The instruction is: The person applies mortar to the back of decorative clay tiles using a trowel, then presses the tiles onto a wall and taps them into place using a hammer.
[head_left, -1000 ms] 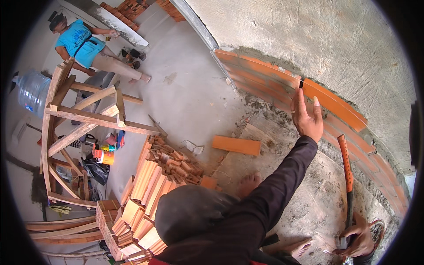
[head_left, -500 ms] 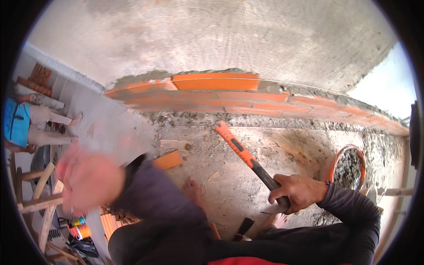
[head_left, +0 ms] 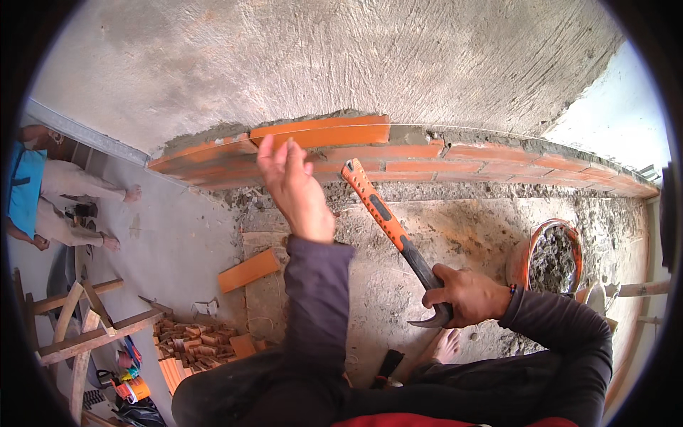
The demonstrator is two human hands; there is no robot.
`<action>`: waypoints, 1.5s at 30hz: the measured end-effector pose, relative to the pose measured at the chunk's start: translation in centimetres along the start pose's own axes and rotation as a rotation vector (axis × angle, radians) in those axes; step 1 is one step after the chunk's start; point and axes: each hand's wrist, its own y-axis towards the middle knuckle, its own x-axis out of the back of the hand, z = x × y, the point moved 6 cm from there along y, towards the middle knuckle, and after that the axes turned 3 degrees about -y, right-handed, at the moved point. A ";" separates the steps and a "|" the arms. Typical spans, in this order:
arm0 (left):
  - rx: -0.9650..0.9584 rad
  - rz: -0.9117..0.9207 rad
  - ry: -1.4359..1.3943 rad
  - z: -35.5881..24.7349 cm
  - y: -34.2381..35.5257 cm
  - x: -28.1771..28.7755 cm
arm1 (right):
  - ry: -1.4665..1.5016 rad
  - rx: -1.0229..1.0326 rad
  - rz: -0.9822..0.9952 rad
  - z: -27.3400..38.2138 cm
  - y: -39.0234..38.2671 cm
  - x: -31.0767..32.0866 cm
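Observation:
My left hand point(head_left: 299, 196) is raised in front of the low brick wall point(head_left: 491, 169), fingers stretched out and holding nothing. Its fingertips overlap the left part of an orange brick point(head_left: 356, 134) on the top course; whether they touch it I cannot tell. A thin string point(head_left: 455, 130) runs along the wall's top, in front of that brick. In my right hand point(head_left: 473, 295) is a claw hammer point(head_left: 382, 213), gripped close to its head. Its orange and black handle points up and left toward the wall, and the curved claw shows below my fingers.
A bucket point(head_left: 528, 260) of wet mortar stands at the right. One loose brick point(head_left: 249, 270) lies on the floor, near a heap of bricks point(head_left: 188, 341) at lower left. Beyond are a wooden frame point(head_left: 99, 336) and another person point(head_left: 64, 196). A rough grey wall point(head_left: 370, 57) rises behind the bricks.
My left hand has swung from the far left up and right to the brick wall. My right hand keeps the hammer in nearly the same place, and its claw now shows more clearly.

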 end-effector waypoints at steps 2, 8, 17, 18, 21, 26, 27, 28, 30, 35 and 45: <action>-0.225 -0.032 0.331 0.3 3.1 2.6 | -0.003 0.010 0.002 0.4 0.2 0.0; -0.556 0.055 0.744 1.9 3.0 1.8 | -0.044 0.018 -0.027 -0.3 0.0 0.2; -0.392 -0.121 0.240 4.7 4.7 4.1 | -0.126 0.051 0.003 -0.1 1.5 1.7; -0.318 -0.149 0.106 5.2 5.2 4.5 | -0.134 0.048 0.014 0.1 1.7 2.2; -0.181 -0.212 0.106 6.2 5.1 5.3 | -0.127 0.086 0.015 0.4 2.3 2.8; -0.135 -0.243 0.042 7.0 5.2 5.6 | -0.088 0.102 0.010 0.6 4.0 4.0; -0.142 -0.236 0.018 7.1 5.2 5.6 | -0.119 0.089 0.025 0.5 4.3 4.1; -0.147 -0.244 0.010 7.3 5.2 5.6 | -0.150 0.075 0.039 0.3 4.5 4.2; -0.155 -0.258 -0.004 7.3 5.0 5.6 | -0.110 0.104 0.030 0.4 4.6 4.4; -0.189 -0.292 0.075 7.0 4.9 5.8 | -0.077 0.122 0.030 0.6 4.8 4.7; -0.196 -0.238 0.050 10.6 3.2 3.4 | 0.243 0.453 -0.356 5.1 3.0 9.7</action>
